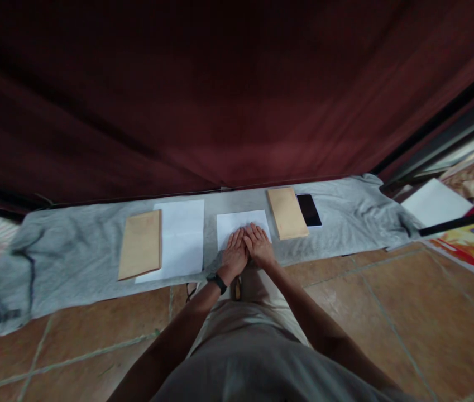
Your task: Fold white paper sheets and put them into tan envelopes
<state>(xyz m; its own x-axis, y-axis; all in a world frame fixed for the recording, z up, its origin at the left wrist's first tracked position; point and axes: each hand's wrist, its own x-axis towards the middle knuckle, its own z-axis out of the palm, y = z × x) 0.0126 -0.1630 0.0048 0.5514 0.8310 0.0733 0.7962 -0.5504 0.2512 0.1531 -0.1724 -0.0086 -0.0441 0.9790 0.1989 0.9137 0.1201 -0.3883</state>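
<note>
Terracotta tiles [366, 312] are overlaid by a grey cloth [73, 251], on whose middle a white sheet [230, 223] is pressed down by the left hand [234, 255] and right hand [258, 247], both laid flat with fingers extended.

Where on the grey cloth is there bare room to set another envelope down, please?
The widest bare patch is the left end of the grey cloth, beyond the left envelope. Another lies right of the phone. The middle is crowded: left hand and right hand press the small paper, with only narrow gaps to the white sheets and right envelope.
</note>
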